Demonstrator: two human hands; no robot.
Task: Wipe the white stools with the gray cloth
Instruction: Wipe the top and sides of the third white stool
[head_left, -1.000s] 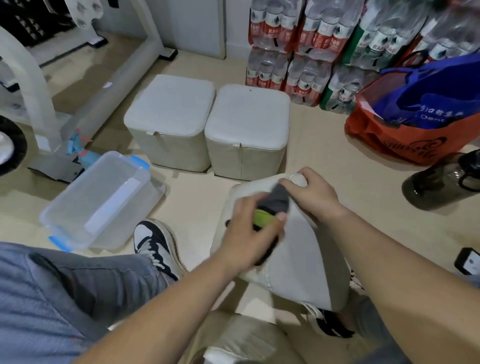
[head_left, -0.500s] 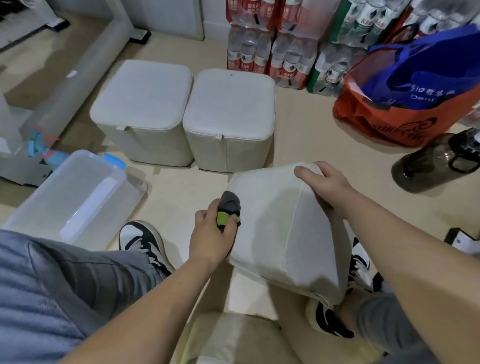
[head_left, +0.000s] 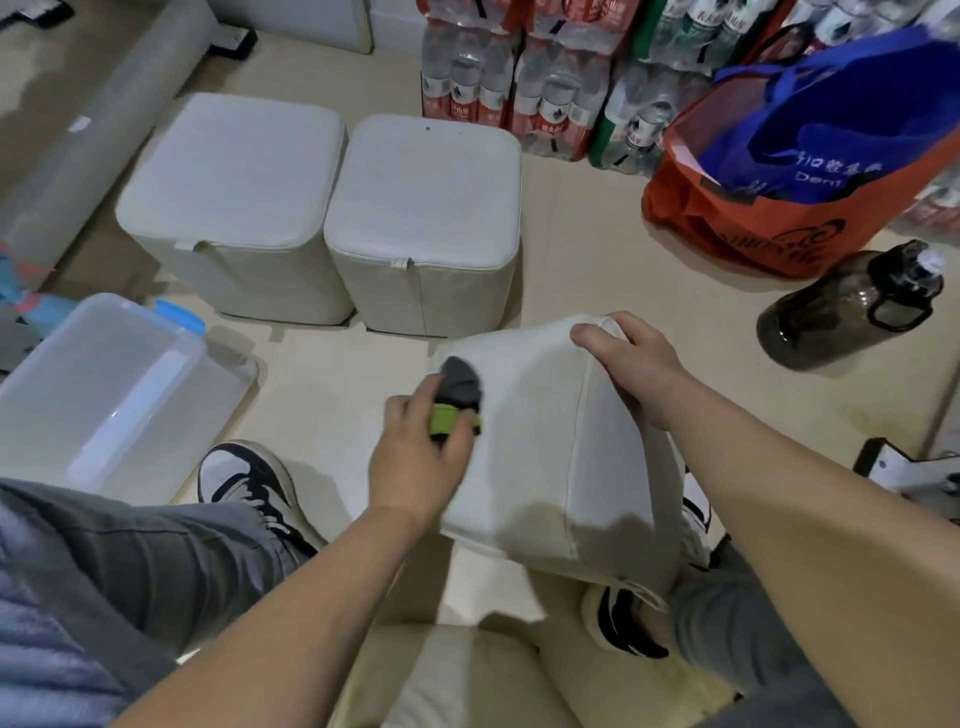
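At the far left a clear plastic bin (head_left: 114, 384) lies on the floor, and beyond it two upright stools (head_left: 234, 208) stand side by side, touching each other and well apart from both hands. The left hand (head_left: 415, 457) has its fingers curled round the gray cloth (head_left: 460, 384), which carries a green band, and presses it against the upper left corner of the tilted stool (head_left: 550, 457), tipped up off the floor between the person's legs. That stool's long axis runs from its raised far end down toward the person, with a seam along it parting the left face from the right. The rest of the left face lies below and to the right of the cloth, so the next stroke would likely be drawn back along that axis toward the body, and the left hand is the nearer one for it. The right hand (head_left: 634, 364) clasps the far top corner, fingers wrapped over the edge, steadying the tilt. Further right, an orange bag (head_left: 779, 228) and a dark bottle (head_left: 852, 306) sit on the floor.
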